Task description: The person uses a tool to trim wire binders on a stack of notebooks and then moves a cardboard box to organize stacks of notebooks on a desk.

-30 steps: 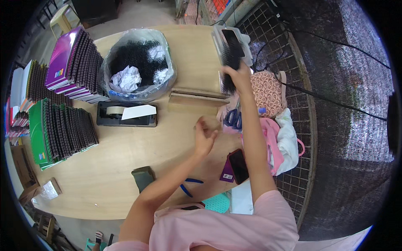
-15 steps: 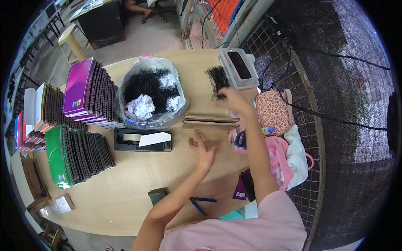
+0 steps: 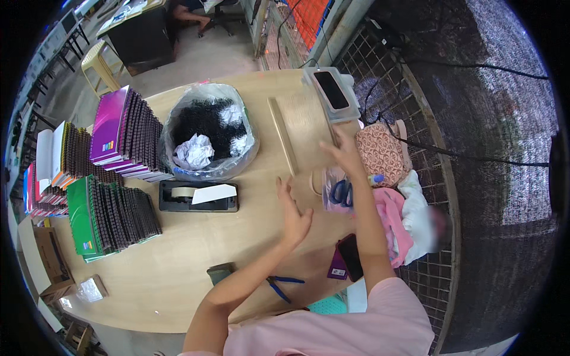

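Note:
A light wooden board with raised side strips lies turned lengthwise on the table, between the plastic bag and the clear container. My right hand is at its right edge, thumb and fingers apart on either side of the dark strip there; whether they touch it I cannot tell. My left hand hovers just below the near end of the left strip, fingers stretched out and holding nothing. Dark blue-handled scissors lie in a clear pouch beside my right wrist.
A plastic-lined bin holds black coils and crumpled paper. Stacks of purple notebooks and green notebooks stand left, beside a tape dispenser. Blue-handled pliers lie near my left forearm. A phone rests on a clear container.
The wooden board has turned from crosswise to lengthwise and sits farther from me. The bunch of black coils beside the clear container is out of sight. My right hand has moved right and nearer.

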Available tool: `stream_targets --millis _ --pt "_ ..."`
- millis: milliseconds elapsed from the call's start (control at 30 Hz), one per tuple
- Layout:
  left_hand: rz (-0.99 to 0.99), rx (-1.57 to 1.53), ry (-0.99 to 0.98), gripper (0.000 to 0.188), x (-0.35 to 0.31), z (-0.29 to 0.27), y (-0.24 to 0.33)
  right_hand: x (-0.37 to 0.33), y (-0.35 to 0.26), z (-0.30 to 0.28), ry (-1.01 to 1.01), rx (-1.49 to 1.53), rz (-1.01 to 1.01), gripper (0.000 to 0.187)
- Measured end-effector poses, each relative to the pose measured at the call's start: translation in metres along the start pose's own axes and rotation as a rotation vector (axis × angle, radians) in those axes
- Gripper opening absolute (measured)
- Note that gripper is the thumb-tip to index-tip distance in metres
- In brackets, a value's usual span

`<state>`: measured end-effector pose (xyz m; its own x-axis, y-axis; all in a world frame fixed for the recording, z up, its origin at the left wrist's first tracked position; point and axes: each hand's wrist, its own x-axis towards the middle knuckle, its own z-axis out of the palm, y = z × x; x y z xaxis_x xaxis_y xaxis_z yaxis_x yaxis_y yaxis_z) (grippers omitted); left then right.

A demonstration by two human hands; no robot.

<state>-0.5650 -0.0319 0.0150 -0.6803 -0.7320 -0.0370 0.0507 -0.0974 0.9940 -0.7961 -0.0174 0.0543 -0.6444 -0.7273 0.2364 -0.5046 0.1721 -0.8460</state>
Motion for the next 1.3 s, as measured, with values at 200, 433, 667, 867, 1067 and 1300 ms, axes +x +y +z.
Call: stream_targets --millis 200,433,667,867,1067,1300 --pt "0.035 0.044 0.075 0.102 0.001 0.003 0.024 0.088 0.013 0.058 -0.098 -0.162 0.250 0.065" --pt "0.022 0.150 0.042 0.091 -0.054 -0.049 0.042 0.067 -0.006 0.094 -0.033 -0.725 0.219 0.084" --pt "0.114 0.402 0.260 0.077 -0.123 -0.146 0.055 0.010 -0.012 0.068 0.275 -0.652 -0.200 0.084" --pt "-0.095 0.658 0.624 0.074 -0.241 -0.264 0.029 -0.186 -0.100 0.076 0.168 -0.116 0.022 0.030" --pt "-0.054 0.858 0.785 0.074 -0.314 -0.318 0.021 -0.373 -0.133 0.133 -0.603 -0.906 0.104 0.067" --pt "-0.021 0.933 0.693 0.070 -0.356 -0.361 0.021 -0.259 -0.052 0.134 -0.182 -0.812 -0.032 0.067"
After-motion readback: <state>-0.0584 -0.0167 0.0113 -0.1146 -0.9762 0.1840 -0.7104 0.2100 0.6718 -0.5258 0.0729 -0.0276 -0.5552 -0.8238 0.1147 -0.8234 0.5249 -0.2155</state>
